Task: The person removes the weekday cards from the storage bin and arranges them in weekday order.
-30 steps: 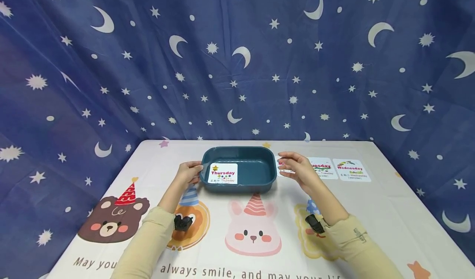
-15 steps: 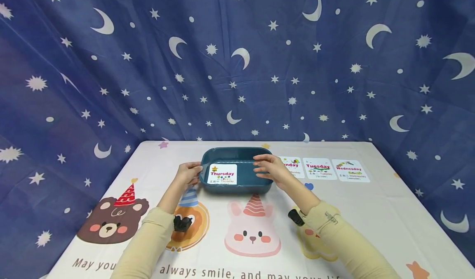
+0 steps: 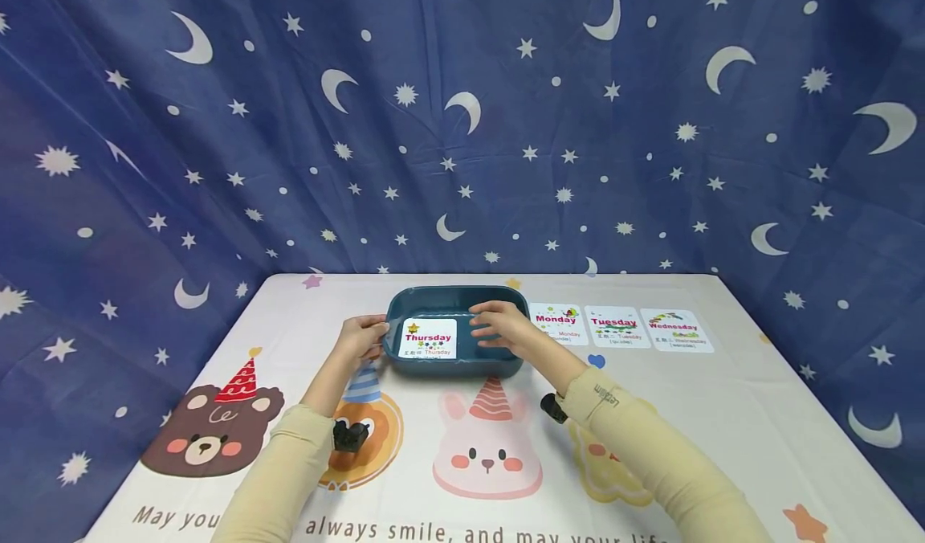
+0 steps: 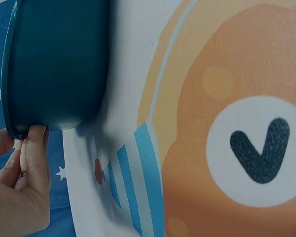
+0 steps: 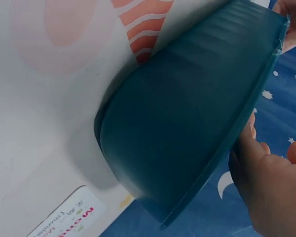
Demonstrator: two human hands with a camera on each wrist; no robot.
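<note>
White Thursday card [image 3: 428, 339], right hand [image 3: 503, 325] now nearer

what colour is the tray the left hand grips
Dark teal; the tray shows best in the head view.

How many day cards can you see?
4. The Thursday card lies in the teal tray. The Monday card, Tuesday card and Wednesday card lie in a row on the table, right of it. More could be hidden under them.
</note>
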